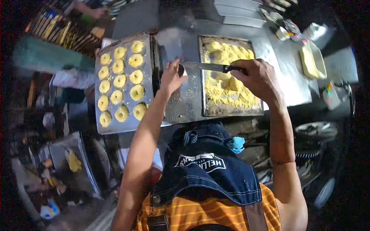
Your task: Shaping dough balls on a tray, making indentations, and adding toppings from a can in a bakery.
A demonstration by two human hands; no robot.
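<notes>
My left hand (173,79) grips a small round metal cutter (182,70) between the two trays. My right hand (257,77) is closed on the black handle of a knife (211,66); its blade points left toward the cutter, over the edge of the right tray (234,114), which holds crumbly yellow dough (231,92). At the left, a metal tray (131,124) carries rows of ring-shaped dough pieces (137,77).
A pale yellow plastic tub (312,59), a bottle (330,96) and a cup (281,34) stand at the right. A rack of utensils (54,29) is at the back left. A dark apron (208,181) and blue cloth (236,144) show below the worktable.
</notes>
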